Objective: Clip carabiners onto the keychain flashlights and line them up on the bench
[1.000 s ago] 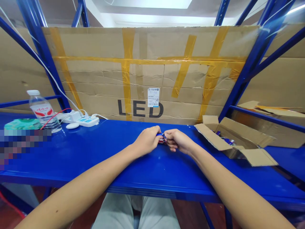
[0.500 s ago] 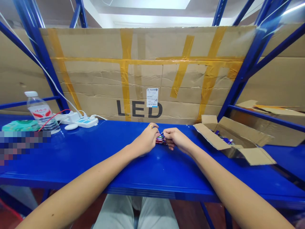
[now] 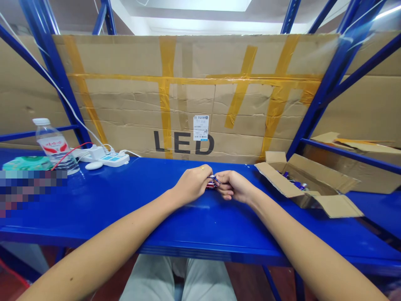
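Near the back of the blue table [image 3: 125, 209], my left hand [image 3: 194, 182] and my right hand [image 3: 233, 184] face each other almost fingertip to fingertip. Between them is a small shiny silver and blue metallic piece [image 3: 212, 177], pinched by the closed fingers of both hands. Fingers cover much of it, so its kind is hard to make out. Just below it, red shiny metallic pieces [image 3: 211, 185] show between the hands; whether they lie on the table or are held, I cannot tell. A ring sits on one finger of my left hand.
On the right stands an open cardboard box [image 3: 278, 184] with small blue and silver pieces [image 3: 294, 181] inside. To the left are a water bottle [image 3: 54, 146], a white power strip [image 3: 114, 159] and a green packet [image 3: 26, 163]. A large cardboard sheet [image 3: 131, 104] rises behind the table.
My left hand has rolled over slightly, its knuckles now further right. The right fingers have shifted a little, and the small piece between the hands now shows more silver.
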A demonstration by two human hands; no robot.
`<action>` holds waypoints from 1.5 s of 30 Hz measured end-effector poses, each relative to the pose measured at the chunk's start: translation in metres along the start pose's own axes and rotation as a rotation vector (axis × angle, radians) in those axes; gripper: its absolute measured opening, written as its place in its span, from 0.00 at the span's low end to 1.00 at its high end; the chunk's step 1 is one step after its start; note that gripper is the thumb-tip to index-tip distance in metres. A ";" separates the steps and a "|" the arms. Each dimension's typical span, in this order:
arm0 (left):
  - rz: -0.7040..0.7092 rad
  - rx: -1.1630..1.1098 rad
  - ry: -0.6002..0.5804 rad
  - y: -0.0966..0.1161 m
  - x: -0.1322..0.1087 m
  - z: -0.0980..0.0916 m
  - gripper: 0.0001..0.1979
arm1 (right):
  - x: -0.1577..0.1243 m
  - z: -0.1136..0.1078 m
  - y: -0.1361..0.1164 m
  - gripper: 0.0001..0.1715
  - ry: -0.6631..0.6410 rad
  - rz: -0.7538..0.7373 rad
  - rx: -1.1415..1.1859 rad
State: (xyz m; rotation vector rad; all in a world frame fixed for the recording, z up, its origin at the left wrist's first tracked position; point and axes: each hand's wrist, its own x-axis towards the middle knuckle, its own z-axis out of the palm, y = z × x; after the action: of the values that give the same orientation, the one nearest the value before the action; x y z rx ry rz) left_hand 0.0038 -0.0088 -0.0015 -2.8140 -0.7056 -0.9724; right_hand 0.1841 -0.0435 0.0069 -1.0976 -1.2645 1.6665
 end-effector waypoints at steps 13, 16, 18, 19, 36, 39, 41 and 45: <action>-0.009 0.028 0.137 0.011 0.000 -0.001 0.10 | 0.002 0.003 0.001 0.16 0.025 -0.280 -0.039; -0.077 -0.075 0.150 0.009 0.002 0.003 0.12 | 0.004 0.000 0.002 0.19 0.067 -0.442 -0.248; -0.089 -0.121 0.136 0.005 0.003 0.003 0.10 | 0.004 -0.003 0.002 0.18 0.111 -0.518 -0.427; -0.099 -0.136 0.114 0.004 0.003 0.002 0.09 | 0.005 -0.005 0.003 0.18 0.133 -0.546 -0.511; 0.067 0.141 0.088 0.002 -0.002 0.000 0.08 | -0.001 0.001 0.001 0.13 -0.057 -0.181 -0.003; 0.106 0.192 0.118 0.001 -0.002 0.001 0.09 | -0.001 0.001 0.001 0.13 -0.053 -0.170 0.033; 0.135 0.218 0.134 0.000 -0.002 0.002 0.10 | 0.000 0.001 0.001 0.12 -0.070 -0.132 0.078; 0.180 0.231 0.154 -0.002 -0.001 0.003 0.11 | 0.001 -0.001 0.000 0.10 -0.135 -0.044 0.156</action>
State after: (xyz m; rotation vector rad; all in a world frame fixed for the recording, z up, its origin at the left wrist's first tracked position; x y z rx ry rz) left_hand 0.0038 -0.0063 -0.0043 -2.5209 -0.5003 -0.9928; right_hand 0.1849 -0.0420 0.0063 -0.8710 -1.2107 1.7980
